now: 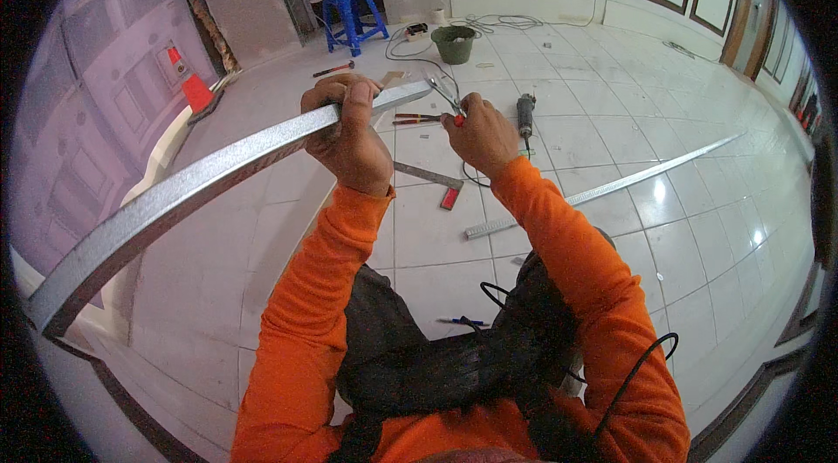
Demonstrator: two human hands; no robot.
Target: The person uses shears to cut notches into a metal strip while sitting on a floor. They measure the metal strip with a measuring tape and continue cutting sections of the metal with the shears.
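Metal channel [218, 162], wrapped by the left grip [353, 133], could twist if the right grip [485, 138], closed around a red-handled tool [459, 120], levers its end unevenly.

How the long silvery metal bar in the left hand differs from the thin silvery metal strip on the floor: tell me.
The bar is raised, gripped in the left hand; the strip lies on the white tiled floor. The right hand holds a red-handled metal tool at the bar's far end; neither hand grips the strip. The bar extends leftward, the strip rightward. Both are long and silvery.
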